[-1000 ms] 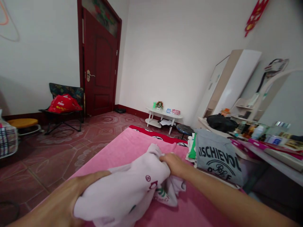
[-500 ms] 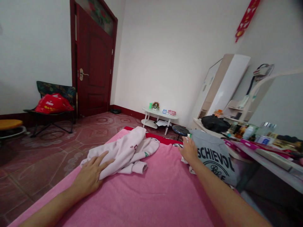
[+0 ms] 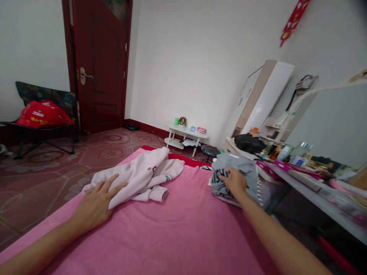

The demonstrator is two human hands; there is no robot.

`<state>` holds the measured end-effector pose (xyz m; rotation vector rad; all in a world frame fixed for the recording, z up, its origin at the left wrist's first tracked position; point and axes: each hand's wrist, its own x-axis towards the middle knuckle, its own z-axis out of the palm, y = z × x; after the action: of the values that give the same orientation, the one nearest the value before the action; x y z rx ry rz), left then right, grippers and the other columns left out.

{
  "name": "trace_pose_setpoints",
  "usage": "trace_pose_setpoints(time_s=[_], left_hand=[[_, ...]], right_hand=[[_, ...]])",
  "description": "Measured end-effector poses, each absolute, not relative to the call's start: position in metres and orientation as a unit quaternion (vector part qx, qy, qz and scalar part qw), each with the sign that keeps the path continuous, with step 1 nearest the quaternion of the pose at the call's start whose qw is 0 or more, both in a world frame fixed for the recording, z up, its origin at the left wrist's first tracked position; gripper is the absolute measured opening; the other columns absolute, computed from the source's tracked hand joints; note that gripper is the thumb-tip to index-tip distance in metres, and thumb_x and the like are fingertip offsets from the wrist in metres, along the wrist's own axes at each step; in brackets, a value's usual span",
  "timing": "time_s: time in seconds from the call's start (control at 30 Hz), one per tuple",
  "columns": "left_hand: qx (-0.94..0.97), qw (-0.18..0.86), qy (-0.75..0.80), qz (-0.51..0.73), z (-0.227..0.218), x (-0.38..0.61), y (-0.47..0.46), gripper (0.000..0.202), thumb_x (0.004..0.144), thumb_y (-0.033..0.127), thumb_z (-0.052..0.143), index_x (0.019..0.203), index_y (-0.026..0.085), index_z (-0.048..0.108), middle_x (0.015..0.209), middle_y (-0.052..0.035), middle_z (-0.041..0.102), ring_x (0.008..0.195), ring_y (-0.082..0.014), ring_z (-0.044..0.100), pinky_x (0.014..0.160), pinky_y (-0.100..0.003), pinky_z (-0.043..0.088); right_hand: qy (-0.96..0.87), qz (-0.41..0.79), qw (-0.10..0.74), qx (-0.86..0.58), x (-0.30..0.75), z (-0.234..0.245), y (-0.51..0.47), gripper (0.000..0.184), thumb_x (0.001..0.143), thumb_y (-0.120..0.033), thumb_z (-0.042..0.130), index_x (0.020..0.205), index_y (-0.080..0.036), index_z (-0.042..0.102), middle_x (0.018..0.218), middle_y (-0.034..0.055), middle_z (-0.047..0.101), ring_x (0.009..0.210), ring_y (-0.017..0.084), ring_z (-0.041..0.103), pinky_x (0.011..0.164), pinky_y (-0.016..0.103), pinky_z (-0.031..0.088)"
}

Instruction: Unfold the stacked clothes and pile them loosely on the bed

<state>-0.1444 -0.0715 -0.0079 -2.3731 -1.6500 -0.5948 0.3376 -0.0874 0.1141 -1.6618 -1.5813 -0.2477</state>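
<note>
My left hand [image 3: 94, 200] lies with spread fingers on the near left edge of a pale pink sweatshirt [image 3: 143, 168], which is loosely bunched and has small red and green embroidered marks. On the right, a grey T-shirt [image 3: 249, 166] with dark printed letters lies over other clothing, some of it striped. My right hand [image 3: 236, 183] is on the printed front of this T-shirt, its fingers curled against the cloth. Both garments rest on a bed with a pink cover [image 3: 177, 229].
A dressing table [image 3: 309, 194] crowded with bottles and a black bag [image 3: 249, 143] borders the bed's right side. Beyond the foot stand a round stool [image 3: 210, 150] and a low white table [image 3: 186, 131]. A folding chair with a red bag [image 3: 44, 114] is by the door [image 3: 100, 68].
My right hand has moved from the T-shirt's far left edge onto its printed front, and the raised cloth now lies lower. The left hand stays on the sweatshirt. The view has shifted right.
</note>
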Motion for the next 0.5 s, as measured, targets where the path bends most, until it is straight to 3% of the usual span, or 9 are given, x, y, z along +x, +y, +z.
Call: trace_pose_setpoints(time_s=[0.1,0.2,0.27,0.37,0.43,0.5], left_hand=[[-0.811,0.069,-0.553,-0.179,-0.002,-0.149,-0.07,0.068,0.074,0.022,0.056,0.141,0.031,0.045,0.155,-0.0099,0.025,0.127,-0.0404,0.039,0.097,-0.058,0.035],[-0.816,0.016,-0.556,-0.158,0.012,-0.158,-0.064,0.051,0.082,0.035,0.053,0.133,0.031,0.054,0.153,-0.0083,0.031,0.132,-0.0423,0.033,0.101,-0.062,0.028],[-0.803,-0.014,-0.57,-0.173,0.025,-0.161,-0.06,0.037,0.084,0.037,0.052,0.116,0.028,0.068,0.146,-0.0079,0.043,0.133,-0.0412,0.033,0.106,-0.06,0.024],[-0.787,-0.08,-0.541,-0.284,0.048,-0.151,-0.067,0.035,0.088,0.042,0.047,0.104,0.021,0.071,0.136,-0.0091,0.053,0.131,-0.0327,0.039,0.111,-0.045,0.026],[-0.799,-0.183,-0.472,-0.325,0.065,-0.137,-0.086,0.043,0.092,0.047,0.043,0.117,0.02,0.064,0.134,-0.0085,0.054,0.126,-0.0269,0.046,0.108,-0.036,0.033],[-0.819,-0.314,-0.4,-0.265,0.08,-0.119,-0.115,0.048,0.092,0.051,0.044,0.126,0.021,0.058,0.125,-0.0071,0.061,0.113,-0.0245,0.056,0.098,-0.033,0.044]], right_hand=[[-0.727,-0.06,0.31,-0.61,0.244,0.11,-0.126,0.011,0.068,-0.024,0.068,0.074,-0.021,0.06,0.078,0.0016,0.061,0.076,0.02,0.057,0.068,0.029,0.037],[-0.917,0.181,0.173,-0.312,0.17,0.104,-0.187,0.012,0.075,-0.027,0.067,0.087,-0.025,0.068,0.087,-0.0023,0.068,0.083,0.015,0.061,0.072,0.023,0.04],[-0.92,0.282,0.153,-0.223,0.147,0.107,-0.217,0.01,0.079,-0.034,0.066,0.086,-0.027,0.07,0.08,-0.005,0.069,0.075,0.011,0.063,0.07,0.02,0.041],[-0.857,0.289,0.269,-0.33,0.153,0.11,-0.217,0.014,0.085,-0.035,0.06,0.087,-0.025,0.07,0.082,-0.0026,0.07,0.078,0.012,0.064,0.074,0.021,0.043],[-0.783,0.216,0.366,-0.455,0.173,0.095,-0.191,0.015,0.087,-0.029,0.055,0.091,-0.023,0.068,0.093,0.0019,0.07,0.089,0.016,0.063,0.082,0.026,0.044],[-0.723,0.139,0.389,-0.554,0.198,0.064,-0.159,0.025,0.082,-0.023,0.055,0.105,-0.02,0.065,0.109,0.0069,0.066,0.102,0.02,0.06,0.09,0.033,0.044]])
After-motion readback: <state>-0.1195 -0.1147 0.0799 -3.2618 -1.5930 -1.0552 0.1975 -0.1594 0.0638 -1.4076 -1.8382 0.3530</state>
